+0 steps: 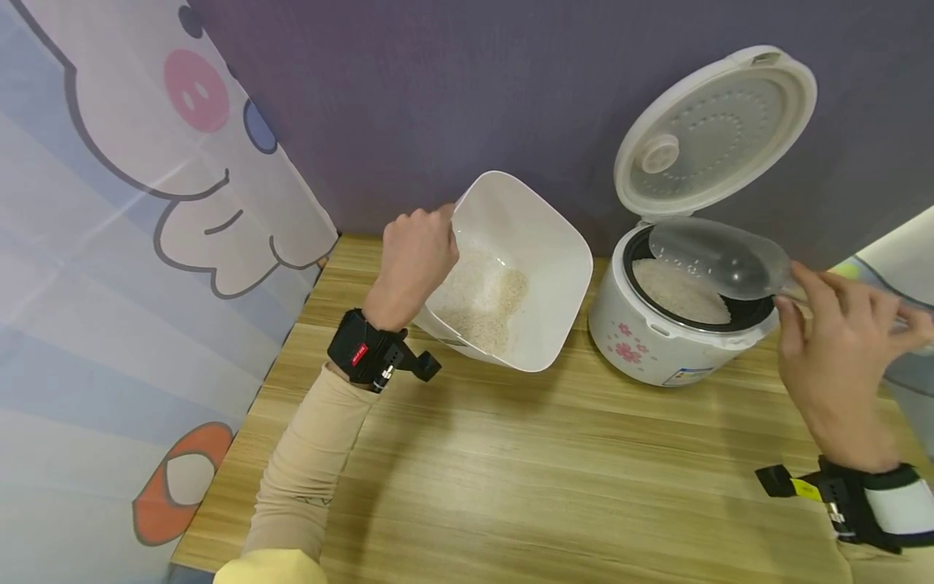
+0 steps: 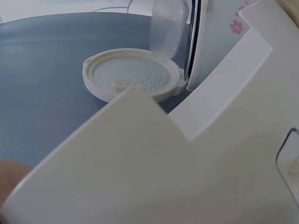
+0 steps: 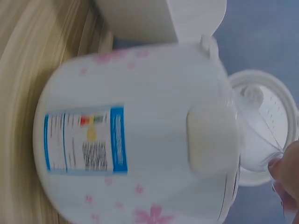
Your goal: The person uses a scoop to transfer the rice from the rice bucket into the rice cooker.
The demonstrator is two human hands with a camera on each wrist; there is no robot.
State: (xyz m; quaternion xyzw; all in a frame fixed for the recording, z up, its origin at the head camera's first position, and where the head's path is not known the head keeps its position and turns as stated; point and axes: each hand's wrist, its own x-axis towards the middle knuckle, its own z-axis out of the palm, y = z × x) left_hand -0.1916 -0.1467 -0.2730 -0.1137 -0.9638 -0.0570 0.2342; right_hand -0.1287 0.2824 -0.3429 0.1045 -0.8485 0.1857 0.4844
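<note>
My left hand [image 1: 419, 255] grips the upper left rim of a white square bin [image 1: 543, 235], which leans to one side. Loose rice [image 1: 485, 304] covers part of its bottom. With my right hand [image 1: 839, 349] I hold a clear plastic scoop [image 1: 737, 255] by its handle, tilted over the open rice cooker [image 1: 620, 332]. A few grains cling inside the scoop. White rice [image 1: 679, 288] lies in the cooker's dark inner pot [image 1: 751, 312]. In the left wrist view the bin's wall [image 2: 117, 163] hides most of my left hand.
The cooker's round lid [image 1: 715, 130] stands raised against the grey wall [image 1: 438, 97]. Both containers stand on a wood-grain table [image 1: 525, 478]. A cartoon-printed curtain [image 1: 95, 284] hangs along the left edge.
</note>
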